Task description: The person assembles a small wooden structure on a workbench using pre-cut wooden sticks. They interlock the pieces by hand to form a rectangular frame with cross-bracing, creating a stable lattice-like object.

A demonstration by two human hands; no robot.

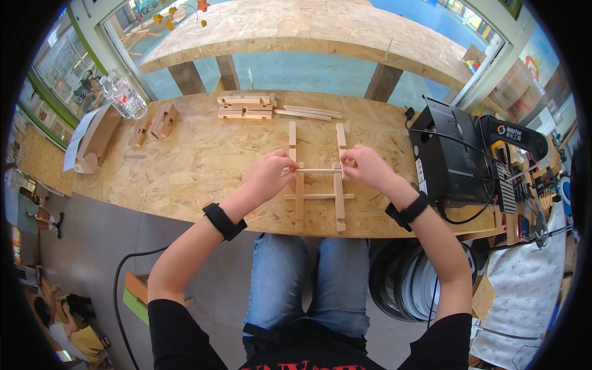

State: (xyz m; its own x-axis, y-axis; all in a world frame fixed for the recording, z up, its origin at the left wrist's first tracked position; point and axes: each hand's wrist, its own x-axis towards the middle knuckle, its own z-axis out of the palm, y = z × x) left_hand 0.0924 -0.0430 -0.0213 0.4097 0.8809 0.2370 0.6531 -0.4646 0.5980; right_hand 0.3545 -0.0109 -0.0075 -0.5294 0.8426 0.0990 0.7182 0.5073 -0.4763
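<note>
Near the front of the worktable, notched wooden strips lie in two upright rows. The lower left strip and lower right strip lie nearest me; the upper left strip and upper right strip are beyond them. A thin wooden stick spans the rows, and another stick crosses lower down. My left hand is closed in a pinch at the left end of the upper stick. At its right end, my right hand pinches too. The fingers partly cover the joints there.
A stack of notched wood blocks and loose sticks lie at the back. Farther left are more blocks, a cardboard box and plastic bottles. A black machine with a cable stands on the right.
</note>
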